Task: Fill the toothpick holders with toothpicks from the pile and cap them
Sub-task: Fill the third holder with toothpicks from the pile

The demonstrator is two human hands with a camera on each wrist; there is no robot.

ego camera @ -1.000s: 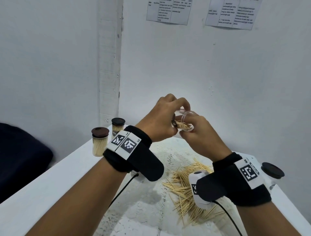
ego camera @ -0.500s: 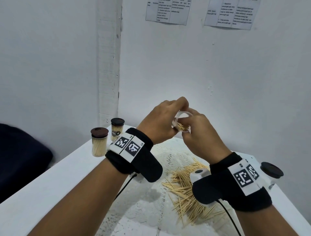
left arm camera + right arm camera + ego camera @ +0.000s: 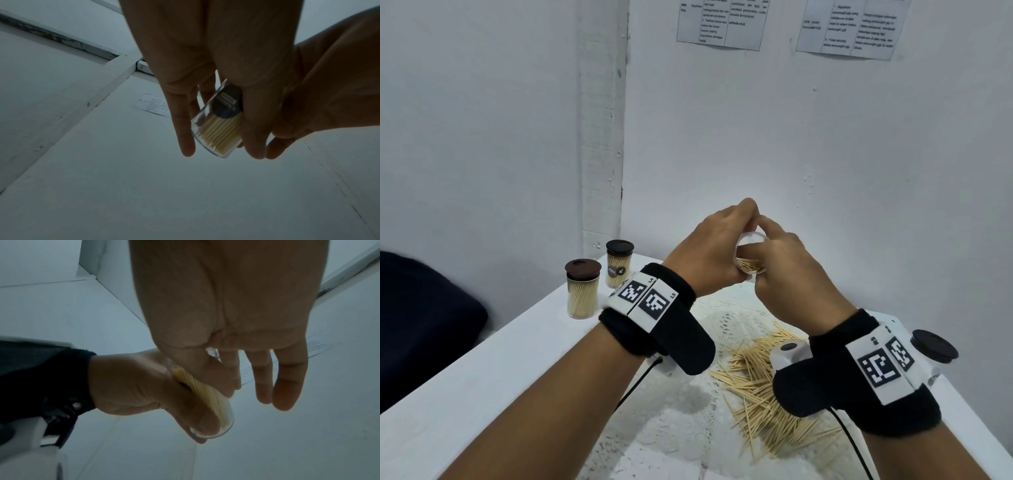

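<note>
A clear toothpick holder, partly filled with toothpicks, is held in the air above the table with its open mouth tilted toward me. My left hand grips its body; in the left wrist view the fingers wrap around the holder. My right hand pinches it near the rim, thumb on the holder wall and index finger over the mouth, the other fingers straight. The loose toothpick pile lies on the table below my right wrist.
Two capped, filled holders stand at the white table's far left corner. A dark cap shows behind my right wrist, atop something clear and mostly hidden. A lace mat lies under the pile. Walls close the back and left.
The toothpicks that stuck out of the holder's mouth now sit inside it. Both hands rose a little, and the right index finger moved over the rim.
</note>
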